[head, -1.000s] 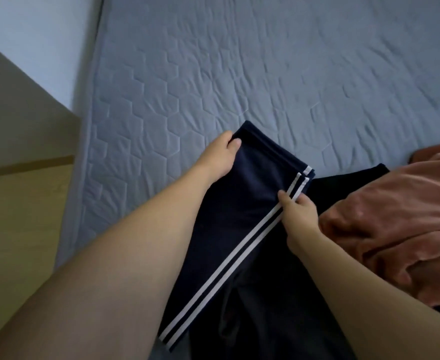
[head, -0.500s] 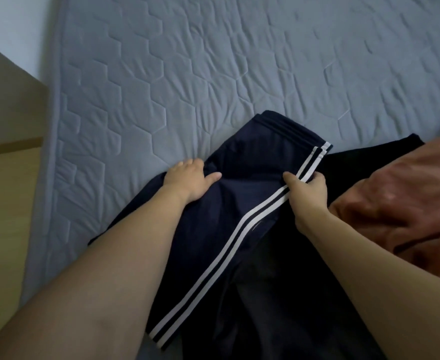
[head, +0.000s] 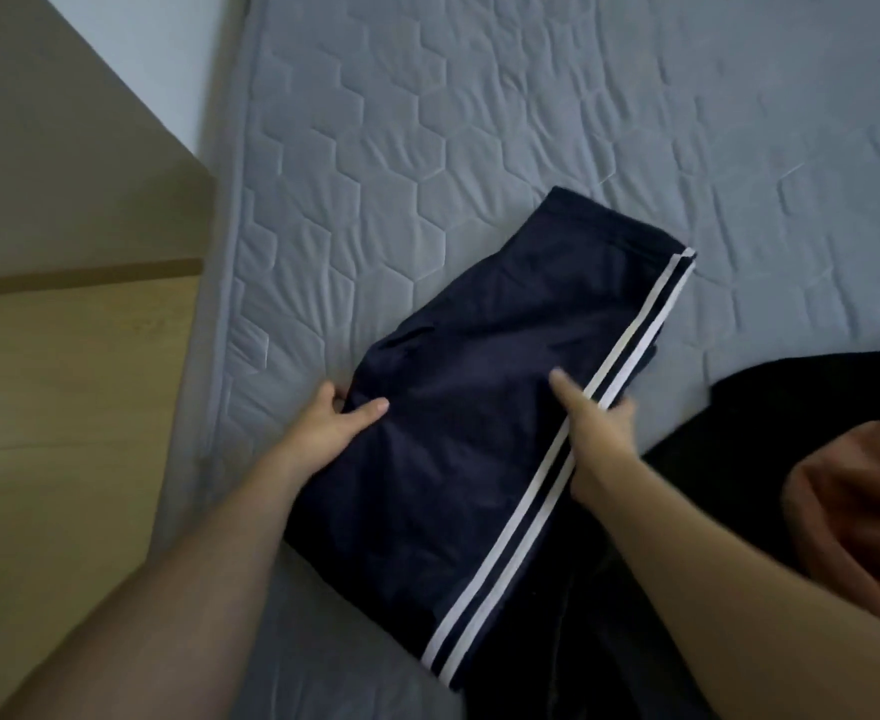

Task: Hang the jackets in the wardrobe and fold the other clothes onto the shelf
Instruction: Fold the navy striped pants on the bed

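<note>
Your left hand [head: 331, 423] has its grip on the near left edge of the navy track pants [head: 479, 433], thumb lying on top and fingers tucked under the cloth. Your right hand [head: 596, 433] pinches the opposite edge along the white side stripes [head: 547, 470], thumb on top and fingers curled beneath. The pants lie doubled over on the grey quilted mattress [head: 479, 148], near its left edge.

A second ago both hands were up by the far end of the pants; they have since slid back toward you and taken the two sides of the bundle, and the cloth has dropped flat on the bed. That reads as one fold done and the hands set for either another fold or a lift toward the shelf.

To the right, a black garment [head: 791, 423] lies just beside the pants and seems to run under their near end, so a lift could drag it along. A rust-coloured garment [head: 864, 511] sits on top of it. The wooden floor [head: 63, 407] shows at left; no shelf or wardrobe is in view.
</note>
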`<state>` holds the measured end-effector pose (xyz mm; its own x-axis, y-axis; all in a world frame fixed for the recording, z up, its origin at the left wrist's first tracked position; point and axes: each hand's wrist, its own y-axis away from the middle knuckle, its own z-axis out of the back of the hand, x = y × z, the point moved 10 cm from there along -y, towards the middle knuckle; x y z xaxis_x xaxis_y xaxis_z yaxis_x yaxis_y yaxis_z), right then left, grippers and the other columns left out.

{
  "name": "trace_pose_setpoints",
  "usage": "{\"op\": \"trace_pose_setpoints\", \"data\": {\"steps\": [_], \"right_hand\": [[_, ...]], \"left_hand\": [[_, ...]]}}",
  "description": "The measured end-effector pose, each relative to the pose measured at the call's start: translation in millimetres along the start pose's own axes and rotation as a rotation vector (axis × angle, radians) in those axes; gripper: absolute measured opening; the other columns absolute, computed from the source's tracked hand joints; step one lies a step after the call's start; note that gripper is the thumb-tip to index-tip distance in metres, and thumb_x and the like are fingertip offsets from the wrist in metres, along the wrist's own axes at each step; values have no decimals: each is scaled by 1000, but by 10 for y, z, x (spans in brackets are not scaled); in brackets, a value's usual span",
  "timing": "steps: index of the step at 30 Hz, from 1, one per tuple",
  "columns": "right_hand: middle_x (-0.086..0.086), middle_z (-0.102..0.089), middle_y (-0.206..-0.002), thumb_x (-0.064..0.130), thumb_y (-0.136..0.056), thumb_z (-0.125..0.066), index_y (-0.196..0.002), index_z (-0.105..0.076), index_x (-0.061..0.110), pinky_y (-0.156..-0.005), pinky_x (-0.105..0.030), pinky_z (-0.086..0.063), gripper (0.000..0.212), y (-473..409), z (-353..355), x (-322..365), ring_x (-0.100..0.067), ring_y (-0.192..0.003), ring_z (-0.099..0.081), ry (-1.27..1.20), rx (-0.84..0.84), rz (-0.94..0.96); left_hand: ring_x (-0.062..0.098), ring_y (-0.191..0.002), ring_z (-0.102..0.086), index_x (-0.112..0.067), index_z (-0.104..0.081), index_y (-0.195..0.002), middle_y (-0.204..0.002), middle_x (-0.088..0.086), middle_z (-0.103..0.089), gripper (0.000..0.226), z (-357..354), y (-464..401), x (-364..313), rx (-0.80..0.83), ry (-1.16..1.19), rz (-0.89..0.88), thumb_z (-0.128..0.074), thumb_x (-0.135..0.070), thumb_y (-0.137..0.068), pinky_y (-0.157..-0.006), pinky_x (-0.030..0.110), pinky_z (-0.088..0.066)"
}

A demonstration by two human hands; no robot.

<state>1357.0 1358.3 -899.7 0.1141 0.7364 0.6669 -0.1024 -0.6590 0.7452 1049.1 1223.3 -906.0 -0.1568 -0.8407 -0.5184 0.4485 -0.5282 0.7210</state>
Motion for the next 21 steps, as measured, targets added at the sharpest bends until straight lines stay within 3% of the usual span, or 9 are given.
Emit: {"op": "trace_pose_setpoints", "data": {"steps": [2,4,10,11,13,16,19,21], "right_hand": [[-1,-67,-111,27,-75,-81,-122,-53,21,-92,-43,-53,55,161,37,-471,-20,-96,-65,29,7,-47],[0,-70,-108,24,-77,-80,-118,-60,18,-91,-40,-54,46,127,81,-621,-18,-95,-67,15,-5,-48],[2,-73,-103,22,-77,-80,-110,-64,18,-89,-40,-55,37,11,25,-607,-16,-92,-70,-58,33,5],[-1,-73,-105,21,-78,-80,-114,-63,17,-89,-43,-55,40,60,18,-631,-18,-94,-70,-84,43,-9],[-5,-71,-109,17,-78,-78,-121,-60,16,-88,-48,-55,46,192,-33,-698,-24,-96,-70,-128,80,-64],[-11,-71,-107,14,-76,-78,-122,-60,15,-83,-56,-54,50,516,-121,-975,-33,-94,-69,-109,123,-205],[-13,-73,-101,11,-78,-75,-119,-61,11,-81,-55,-55,44,963,-103,-1297,-34,-89,-71,-87,101,-274],[-12,-73,-99,14,-81,-74,-118,-62,10,-80,-51,-57,39,1227,-60,-1510,-32,-87,-71,-41,100,-320]], "left_hand": [[25,-128,-42,-30,-39,-136,-143,1,-43,84,9,-144,110,-121,-226,-2,-56,-80,-71,-107,42,-36],[29,-130,-37,-29,-39,-140,-142,2,-44,78,81,-259,-2,-216,-388,-70,-46,-77,-79,-107,43,-32],[28,-129,-35,-29,-45,-132,-136,0,-46,68,153,-388,-100,-262,-467,-172,-40,-76,-83,-105,41,-26],[27,-131,-34,-30,-43,-135,-140,0,-43,73,143,-369,-101,-229,-439,-153,-39,-78,-81,-108,41,-26],[23,-131,-39,-33,-43,-135,-143,-4,-41,81,110,-288,-45,-77,-167,-78,-46,-84,-72,-110,44,-32],[16,-109,-62,-31,-53,-120,-129,-1,-59,57,-1,-37,29,172,291,-43,-72,-58,-75,-95,36,-50],[20,-103,-67,-16,-58,-122,-120,7,-67,36,0,282,257,248,267,-26,-69,-20,-88,-91,30,-52],[22,-101,-67,-12,-62,-119,-118,11,-68,26,56,482,442,215,225,-19,-61,-15,-94,-93,32,-52]]}}
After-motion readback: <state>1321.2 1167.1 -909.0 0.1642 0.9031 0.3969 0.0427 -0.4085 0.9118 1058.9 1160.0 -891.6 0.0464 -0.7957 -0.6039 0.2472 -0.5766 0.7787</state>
